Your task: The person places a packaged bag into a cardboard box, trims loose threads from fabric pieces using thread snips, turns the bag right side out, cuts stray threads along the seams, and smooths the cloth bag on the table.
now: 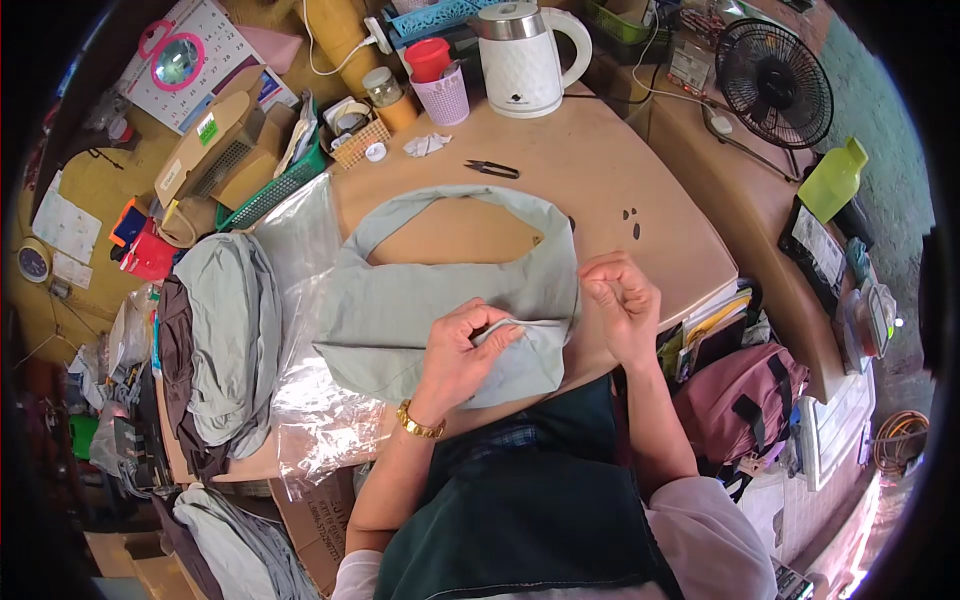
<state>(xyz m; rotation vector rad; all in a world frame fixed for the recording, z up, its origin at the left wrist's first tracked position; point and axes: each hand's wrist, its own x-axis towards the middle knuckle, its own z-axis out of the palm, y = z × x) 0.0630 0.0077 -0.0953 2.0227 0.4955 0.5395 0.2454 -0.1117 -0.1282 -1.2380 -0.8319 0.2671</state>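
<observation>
A grey-green cloth bag (415,300) with a wide loop strap lies spread on the brown table in front of me. My left hand (462,350), a gold watch on its wrist, pinches a fold of the bag near its lower right part. My right hand (622,300) is raised just right of the bag, thumb and fingers closed together. Whatever may be between those fingertips is too small to make out. Beyond the strap lies a pair of black thread snips (492,169).
Folded grey-green cloth (235,330) is piled at the left beside clear plastic sheeting (325,400). A white kettle (520,65), a lilac cup (442,97) and a green basket (280,185) stand along the back. A black fan (775,85) is at the right, above a pink bag (740,400).
</observation>
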